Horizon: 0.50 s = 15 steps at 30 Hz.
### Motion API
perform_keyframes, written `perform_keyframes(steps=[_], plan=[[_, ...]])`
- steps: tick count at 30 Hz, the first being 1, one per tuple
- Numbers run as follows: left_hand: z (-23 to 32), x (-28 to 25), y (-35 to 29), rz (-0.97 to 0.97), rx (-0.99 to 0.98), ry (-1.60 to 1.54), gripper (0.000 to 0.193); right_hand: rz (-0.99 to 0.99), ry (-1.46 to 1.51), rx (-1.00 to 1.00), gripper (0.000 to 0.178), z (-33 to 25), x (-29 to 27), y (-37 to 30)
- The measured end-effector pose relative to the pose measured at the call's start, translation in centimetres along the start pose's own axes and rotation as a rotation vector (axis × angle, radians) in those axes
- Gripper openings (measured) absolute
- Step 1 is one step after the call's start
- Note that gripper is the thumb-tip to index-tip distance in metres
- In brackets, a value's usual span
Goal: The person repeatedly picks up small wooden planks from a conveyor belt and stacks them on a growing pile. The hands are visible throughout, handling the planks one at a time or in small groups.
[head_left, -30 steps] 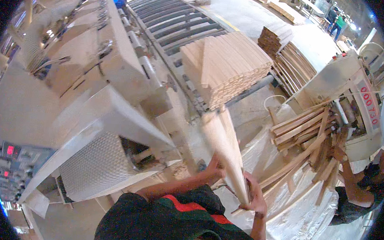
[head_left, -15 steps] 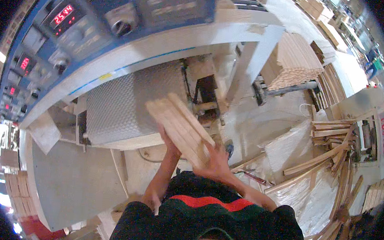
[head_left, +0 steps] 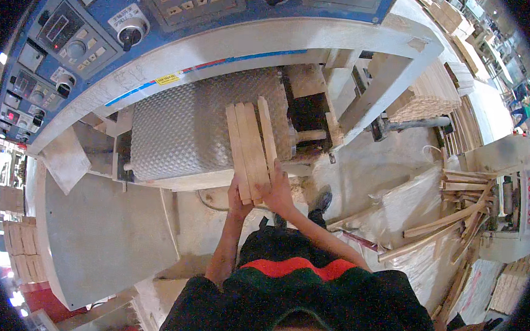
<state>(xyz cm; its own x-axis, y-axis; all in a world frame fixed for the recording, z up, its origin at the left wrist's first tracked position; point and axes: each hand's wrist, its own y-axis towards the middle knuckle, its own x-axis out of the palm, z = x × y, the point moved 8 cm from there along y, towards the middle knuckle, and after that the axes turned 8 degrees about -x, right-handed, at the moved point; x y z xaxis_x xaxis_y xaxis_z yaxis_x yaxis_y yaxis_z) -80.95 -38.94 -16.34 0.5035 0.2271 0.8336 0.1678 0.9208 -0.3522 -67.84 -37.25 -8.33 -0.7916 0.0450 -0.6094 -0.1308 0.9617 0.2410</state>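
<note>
While wood strips (head_left: 247,146) point forward, long axes slightly leftward | left fingers (head_left: 235,194) grip | right fingers (head_left: 277,177) grip

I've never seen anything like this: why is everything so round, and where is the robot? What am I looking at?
There is no robot here: the left grip and right grip are a person's bare hands. A wide fisheye camera on that person's head looks down, so straight edges bend and the dark shirt shows below.

Both hands hold a few wooden strips near their lower ends. The strips reach over a textured grey surface of a machine with a blue control panel; I can't tell whether they touch it. Toward the right are a neat wood stack and some loose strips.
</note>
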Motion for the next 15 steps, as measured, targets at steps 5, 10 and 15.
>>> perform_keyframes(steps=[5,10,15], plan=[[1.5,0.3,-0.9,0.157,-0.104,0.162,0.045,0.005,0.050,-0.135,0.053,0.0,-0.7,0.5],[2.0,-1.9,-0.7,0.253,-0.100,0.332,0.040,-0.016,0.441,0.192,0.047,5.0,2.1,-0.1],[3.2,-0.8,0.3,0.098,0.156,0.856,0.040,-0.072,0.493,0.138,0.058,7.4,4.4,-0.6]])
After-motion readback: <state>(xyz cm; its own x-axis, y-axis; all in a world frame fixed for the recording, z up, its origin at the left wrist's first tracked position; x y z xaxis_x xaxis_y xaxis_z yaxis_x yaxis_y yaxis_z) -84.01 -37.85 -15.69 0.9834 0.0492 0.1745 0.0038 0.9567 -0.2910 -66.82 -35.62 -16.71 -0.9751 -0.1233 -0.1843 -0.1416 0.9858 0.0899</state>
